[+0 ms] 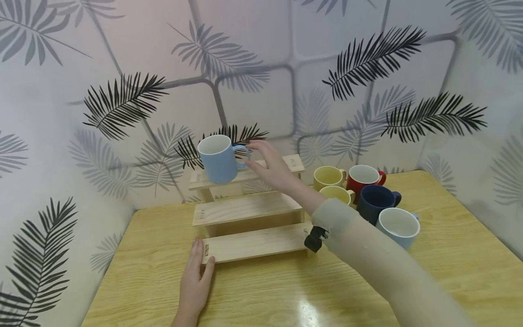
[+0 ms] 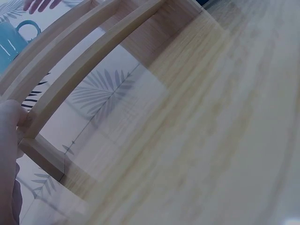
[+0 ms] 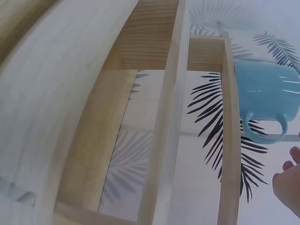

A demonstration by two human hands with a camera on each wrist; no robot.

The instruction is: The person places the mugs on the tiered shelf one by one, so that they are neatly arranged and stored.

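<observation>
A light blue mug (image 1: pixel 220 161) stands upright at the left end of the top step of a three-step wooden rack (image 1: pixel 249 206). Its handle (image 3: pixel 266 136) points to the right. My right hand (image 1: pixel 269 165) is beside that handle, thumb and fingers spread, with a small gap to the handle visible in both wrist views. Low at the rack's left end, my left hand (image 1: pixel 195 277) holds the corner of the bottom step, thumb at the front edge and fingers along the side. The left wrist view shows the thumb (image 2: pixel 13 115) against the wood.
Right of the rack several mugs are grouped: two yellow mugs (image 1: pixel 327 176), a red mug (image 1: pixel 363 177), a dark blue mug (image 1: pixel 377 202) and another light blue mug (image 1: pixel 398 227). My right forearm passes in front of them. A leaf-patterned wall (image 1: pixel 261 104) rises behind the wooden table (image 1: pixel 253 295).
</observation>
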